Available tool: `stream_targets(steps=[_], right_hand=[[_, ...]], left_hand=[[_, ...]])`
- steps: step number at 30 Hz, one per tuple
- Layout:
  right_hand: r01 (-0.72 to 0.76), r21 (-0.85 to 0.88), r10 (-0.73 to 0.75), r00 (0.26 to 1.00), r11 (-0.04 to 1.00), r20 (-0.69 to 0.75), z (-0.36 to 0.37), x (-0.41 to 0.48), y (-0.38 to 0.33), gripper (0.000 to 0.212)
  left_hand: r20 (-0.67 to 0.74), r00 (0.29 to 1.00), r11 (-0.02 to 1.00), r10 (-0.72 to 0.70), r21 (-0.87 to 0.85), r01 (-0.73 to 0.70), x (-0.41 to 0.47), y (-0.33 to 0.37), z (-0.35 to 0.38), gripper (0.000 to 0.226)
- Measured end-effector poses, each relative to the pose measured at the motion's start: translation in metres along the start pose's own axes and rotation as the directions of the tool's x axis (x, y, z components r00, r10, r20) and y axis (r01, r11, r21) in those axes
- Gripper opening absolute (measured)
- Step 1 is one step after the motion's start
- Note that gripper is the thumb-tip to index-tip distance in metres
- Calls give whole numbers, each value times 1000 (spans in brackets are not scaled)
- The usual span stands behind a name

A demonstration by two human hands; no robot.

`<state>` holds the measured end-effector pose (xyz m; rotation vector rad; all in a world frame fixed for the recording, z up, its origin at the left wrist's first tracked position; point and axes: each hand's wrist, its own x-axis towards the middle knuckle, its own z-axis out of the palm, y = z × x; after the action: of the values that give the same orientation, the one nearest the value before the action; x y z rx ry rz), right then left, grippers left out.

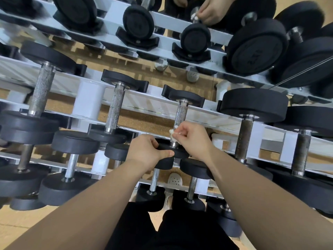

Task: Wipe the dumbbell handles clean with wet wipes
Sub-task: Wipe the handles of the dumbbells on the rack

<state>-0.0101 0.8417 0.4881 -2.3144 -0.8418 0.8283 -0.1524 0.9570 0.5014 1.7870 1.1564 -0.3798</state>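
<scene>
A small dumbbell (185, 98) lies across the middle row of a white rack (86, 100), its far end seated in a black cradle (166, 92). The left hand (146, 150) grips the near black end, fingers (155, 141) curled over its top edge and thumb along the front. The right hand (192, 139) pinches a small crumpled white wipe (171, 132) between thumb and fingers, holding it against the left side of the knurled metal handle (181, 114), near its lower end. Larger dumbbells (252, 103) sit on either side, and a mirror (137, 67) behind the rack reflects the hands
</scene>
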Motion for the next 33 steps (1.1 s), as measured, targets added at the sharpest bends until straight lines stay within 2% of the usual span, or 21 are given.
stream_targets(steps=[4,6,8,12,14,17,20,24,28,33], right_hand=[[-9,95,22,990,995,-140,-13,36,-12,10],[-6,64,19,978,998,-206,-15,41,-14,8],[-13,66,25,982,998,-188,-12,30,-13,7],[53,-54,-55,998,997,-43,0,-11,3,7],[49,-40,-49,999,998,-4,3,-16,7,9],[46,11,-45,998,999,-49,-4,6,-4,11],[-27,140,47,989,990,-141,-20,28,-17,6],[10,172,15,989,985,-148,-15,15,-7,1],[71,78,-59,986,994,-154,2,-12,12,13],[25,107,-1,976,994,-216,4,11,0,12]], left_hand=[[18,1000,1000,-8,-10,8,2,-1,0,51],[19,1000,1000,-7,-4,7,2,-1,-1,51],[14,1000,1000,-1,20,0,2,0,-1,49],[2,1000,1000,10,23,-10,1,0,-1,49],[-1,1000,1000,18,20,-18,1,-1,-1,49],[8,1000,1000,13,0,-13,2,-1,-1,50],[20,1000,1000,9,-1,-9,3,-1,-2,50],[18,1000,1000,17,11,-18,2,0,-2,51],[17,1000,1000,12,13,-12,2,0,-1,50],[22,1000,1000,9,0,-9,2,-1,-2,51]])
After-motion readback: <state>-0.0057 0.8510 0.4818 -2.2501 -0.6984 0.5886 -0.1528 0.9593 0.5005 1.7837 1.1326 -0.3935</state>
